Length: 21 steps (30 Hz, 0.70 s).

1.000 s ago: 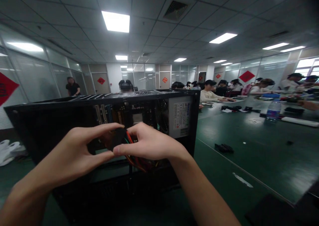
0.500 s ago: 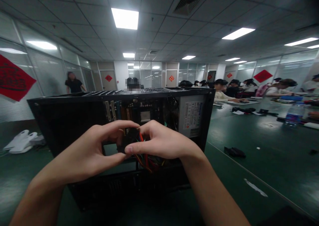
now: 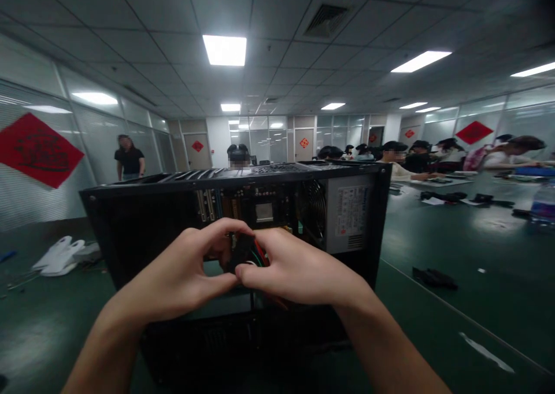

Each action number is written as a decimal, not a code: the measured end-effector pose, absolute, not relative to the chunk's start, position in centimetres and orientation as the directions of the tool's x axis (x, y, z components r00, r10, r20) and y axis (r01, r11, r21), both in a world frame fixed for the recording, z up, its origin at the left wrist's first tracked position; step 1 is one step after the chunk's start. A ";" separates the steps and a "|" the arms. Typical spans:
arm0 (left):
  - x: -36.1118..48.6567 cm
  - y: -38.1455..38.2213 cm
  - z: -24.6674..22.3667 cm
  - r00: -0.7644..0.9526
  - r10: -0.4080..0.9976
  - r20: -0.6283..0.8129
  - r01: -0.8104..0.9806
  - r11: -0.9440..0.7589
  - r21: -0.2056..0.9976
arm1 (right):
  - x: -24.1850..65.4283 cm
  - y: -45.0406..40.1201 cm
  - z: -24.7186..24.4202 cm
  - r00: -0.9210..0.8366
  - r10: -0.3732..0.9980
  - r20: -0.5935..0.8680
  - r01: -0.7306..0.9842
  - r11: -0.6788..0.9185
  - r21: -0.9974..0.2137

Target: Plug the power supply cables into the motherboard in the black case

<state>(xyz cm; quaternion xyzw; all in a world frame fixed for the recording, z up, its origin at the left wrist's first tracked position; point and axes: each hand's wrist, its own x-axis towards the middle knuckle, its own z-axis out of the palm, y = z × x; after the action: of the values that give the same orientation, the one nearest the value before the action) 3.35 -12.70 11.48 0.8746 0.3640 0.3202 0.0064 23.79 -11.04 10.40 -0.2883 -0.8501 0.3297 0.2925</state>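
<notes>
An open black computer case (image 3: 208, 333) stands on the green table in front of me, its inside facing me. Before the opening, my left hand (image 3: 182, 272) and my right hand (image 3: 295, 264) meet around a bundle of cables (image 3: 243, 250), black with red, green and white wires showing. Thumbs and fingers of both hands close on it; its ends are hidden by the right hand. Behind the hands, a motherboard with a square metal chip (image 3: 264, 212) shows, beside a fan (image 3: 314, 203) and a silver power supply (image 3: 352, 217) at the upper right.
White gloves (image 3: 60, 256) lie on the table to the left. On the right are a black cloth-like item (image 3: 434, 278), a white strip (image 3: 486, 352) and a plastic bottle (image 3: 544, 203). Other people sit along the tables behind; one person (image 3: 129, 158) stands at the back left.
The whole view has shifted, so case and hands appear farther right and slightly lower. Both hands keep their hold on the cables; fewer hanging wires show beneath the right hand.
</notes>
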 end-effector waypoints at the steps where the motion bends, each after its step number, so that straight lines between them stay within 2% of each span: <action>1: 3.4 -12.7 11.5 0.534 0.661 0.527 0.633 -0.726 0.269 | 23.6 -11.0 10.4 -0.652 0.685 0.326 0.298 0.626 -0.721; 5: 3.2 -12.7 11.6 0.519 0.718 0.465 0.646 -0.685 0.337 | 22.8 -10.8 10.2 -0.646 0.662 0.380 0.229 0.643 -0.731; 10: 2.8 -12.8 11.6 0.513 0.681 0.523 0.651 -0.705 0.281 | 22.3 -10.6 10.1 -0.643 0.651 0.403 0.137 0.616 -0.776; 15: 2.9 -12.2 11.1 0.548 0.548 0.632 0.666 -0.743 0.066 | 22.2 -10.0 9.8 -0.596 0.679 0.429 0.092 0.589 -0.803; 21: 3.6 -10.9 10.5 0.530 0.235 0.815 0.669 -0.707 -0.231 | 21.9 -8.9 9.4 -0.453 0.711 0.538 -0.025 0.593 -0.805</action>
<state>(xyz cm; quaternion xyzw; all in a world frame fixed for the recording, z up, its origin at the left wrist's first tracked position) 3.58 -10.94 10.47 0.8319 0.2716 0.4016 -0.2699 21.94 -8.89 9.38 -0.2264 -0.7577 0.3902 0.4716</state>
